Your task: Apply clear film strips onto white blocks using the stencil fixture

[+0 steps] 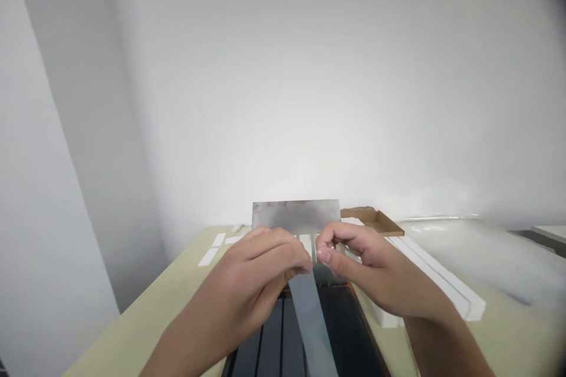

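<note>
Left hand (260, 271) pinches the top end of a long translucent grey plastic strip (312, 324), which lies over a black slatted tray (367, 324). Right hand (367, 265) is just beside it, fingers curled together; contact unclear. A flat grey metal plate (296, 216) stands beyond.

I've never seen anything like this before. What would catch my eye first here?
Two bare hands meet at the centre: the left hand holds the top of a long translucent strip, with the right hand close beside it. The strip hangs over a dark ribbed tray. Beyond the hands sits a mottled grey metal plate, and long white bars lie to the right on the pale table.
</note>
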Demonstrator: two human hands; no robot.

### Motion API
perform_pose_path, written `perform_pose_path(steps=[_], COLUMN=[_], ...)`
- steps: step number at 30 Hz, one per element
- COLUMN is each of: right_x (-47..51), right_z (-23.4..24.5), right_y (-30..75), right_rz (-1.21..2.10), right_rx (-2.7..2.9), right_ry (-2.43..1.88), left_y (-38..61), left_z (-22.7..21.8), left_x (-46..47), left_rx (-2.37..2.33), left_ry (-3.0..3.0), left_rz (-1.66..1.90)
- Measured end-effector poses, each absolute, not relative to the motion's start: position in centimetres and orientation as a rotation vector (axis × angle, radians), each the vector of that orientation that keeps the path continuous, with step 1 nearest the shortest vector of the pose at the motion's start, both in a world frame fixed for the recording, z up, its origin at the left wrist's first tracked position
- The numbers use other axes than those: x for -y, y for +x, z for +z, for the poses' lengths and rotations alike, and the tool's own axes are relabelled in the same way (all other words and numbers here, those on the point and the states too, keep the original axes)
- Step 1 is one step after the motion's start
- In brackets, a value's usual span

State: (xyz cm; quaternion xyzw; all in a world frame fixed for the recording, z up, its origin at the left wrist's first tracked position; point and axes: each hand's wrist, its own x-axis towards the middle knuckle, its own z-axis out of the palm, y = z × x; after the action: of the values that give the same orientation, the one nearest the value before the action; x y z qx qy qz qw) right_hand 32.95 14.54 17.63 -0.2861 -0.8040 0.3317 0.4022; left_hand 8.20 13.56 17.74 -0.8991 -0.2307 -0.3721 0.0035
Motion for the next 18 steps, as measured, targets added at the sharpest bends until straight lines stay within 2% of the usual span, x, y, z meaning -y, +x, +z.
perform_pose_path(steps=[18], right_x=[-14.72], right_z=[17.36], right_y=[33.09], right_rz=[0.922], right_rx=[1.992], right_ry=[-0.72], left_y=[8.49], left_z=[17.76], left_x=[-13.58], left_rx=[0.65], left_ry=[-2.8], left_rz=[-1.237])
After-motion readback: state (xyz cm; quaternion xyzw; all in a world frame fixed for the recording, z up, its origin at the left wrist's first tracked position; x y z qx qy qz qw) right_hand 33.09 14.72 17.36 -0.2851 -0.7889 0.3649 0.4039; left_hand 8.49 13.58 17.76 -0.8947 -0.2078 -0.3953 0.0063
